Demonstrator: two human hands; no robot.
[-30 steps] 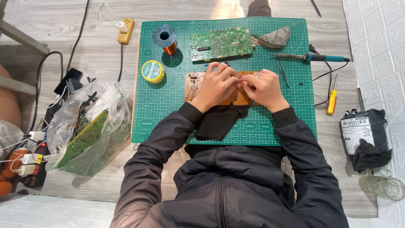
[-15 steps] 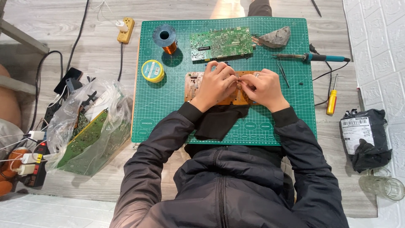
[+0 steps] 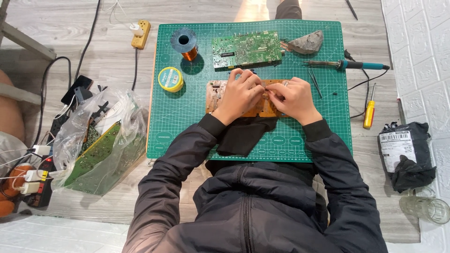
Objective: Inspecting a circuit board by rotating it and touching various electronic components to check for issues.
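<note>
Both hands rest on a tan circuit board (image 3: 216,96) that lies flat on the green cutting mat (image 3: 187,122). My left hand (image 3: 241,93) covers the board's middle, fingers curled onto it. My right hand (image 3: 293,99) sits on the board's right part, fingertips pinched together near the left hand's fingers. What the fingertips pinch is hidden. A black cloth (image 3: 243,133) lies just below the board, between my wrists.
On the mat's far side lie a green circuit board (image 3: 246,49), a copper wire spool (image 3: 185,44), a yellow round tin (image 3: 170,78), a grey lump (image 3: 307,43), a soldering iron (image 3: 347,64) and tweezers (image 3: 315,82). A yellow screwdriver (image 3: 369,112) and black package (image 3: 405,150) lie right; a plastic bag of boards (image 3: 98,145) left.
</note>
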